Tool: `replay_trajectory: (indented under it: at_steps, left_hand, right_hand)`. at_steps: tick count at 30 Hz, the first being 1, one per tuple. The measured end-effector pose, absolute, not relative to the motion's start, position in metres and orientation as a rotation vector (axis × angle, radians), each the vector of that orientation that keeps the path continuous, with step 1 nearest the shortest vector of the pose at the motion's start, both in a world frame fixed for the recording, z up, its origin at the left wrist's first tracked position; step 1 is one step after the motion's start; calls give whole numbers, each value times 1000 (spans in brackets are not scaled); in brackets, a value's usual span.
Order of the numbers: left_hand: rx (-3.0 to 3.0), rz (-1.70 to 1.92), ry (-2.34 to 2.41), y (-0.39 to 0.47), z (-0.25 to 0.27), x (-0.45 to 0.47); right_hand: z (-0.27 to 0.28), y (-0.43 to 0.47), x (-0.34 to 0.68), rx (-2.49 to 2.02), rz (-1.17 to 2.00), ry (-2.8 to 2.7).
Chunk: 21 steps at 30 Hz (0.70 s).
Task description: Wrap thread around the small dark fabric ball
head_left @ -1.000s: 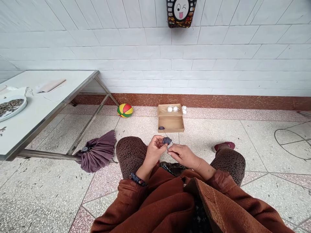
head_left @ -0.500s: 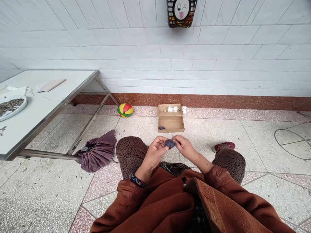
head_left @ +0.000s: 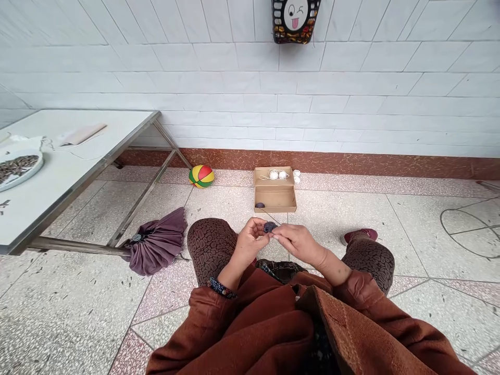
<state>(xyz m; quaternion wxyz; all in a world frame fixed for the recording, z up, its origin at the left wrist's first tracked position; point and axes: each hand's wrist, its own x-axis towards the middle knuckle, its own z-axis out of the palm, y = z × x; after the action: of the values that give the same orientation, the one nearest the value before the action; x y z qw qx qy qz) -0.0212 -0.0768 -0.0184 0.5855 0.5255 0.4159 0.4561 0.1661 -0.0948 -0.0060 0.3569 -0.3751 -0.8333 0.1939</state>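
Between my hands is a small dark purple-grey knitted or crocheted piece (head_left: pixel 269 227). My left hand (head_left: pixel 249 240) pinches it with thumb and fingers. The fingers of my right hand (head_left: pixel 299 242) are closed at its right edge, and whatever slim thing they may hold is too small to make out. A dark strand of yarn runs from a yarn ball (head_left: pixel 260 205) up to my hands. That ball lies in the left corner of an open cardboard box (head_left: pixel 279 198) on the floor. White yarn balls (head_left: pixel 277 175) rest in the box's lid.
More white balls (head_left: pixel 297 176) lie beside the lid. A striped ball (head_left: pixel 201 176) and a folded purple umbrella (head_left: pixel 156 245) are on the floor near a metal-framed table (head_left: pixel 117 136). A black basket (head_left: pixel 296 26) hangs on the tiled wall. A wire ring (head_left: pixel 443 224) lies right.
My right hand has moved slightly left and its fingers now overlap the piece's right edge. The dark piece has turned and shows less between my fingers.
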Motion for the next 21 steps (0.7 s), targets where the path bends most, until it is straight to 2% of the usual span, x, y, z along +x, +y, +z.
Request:
replay_trajectory:
  at_steps: [6, 11, 16, 21]
  left_hand:
    - [1282, 883, 776, -83, -12, -20]
    - [1140, 968, 742, -85, -11, -19]
    - [1101, 1115, 915, -80, -13, -18]
    - [1302, 1116, 1081, -76, -16, -18]
  right_hand:
    - [-9, -78, 174, -1140, 613, -1971]
    - [-32, -81, 167, -1200, 733, -1854]
    - [-53, -95, 157, -1220, 686, -2077]
    - [-41, -105, 157, -1006, 589, -2272]
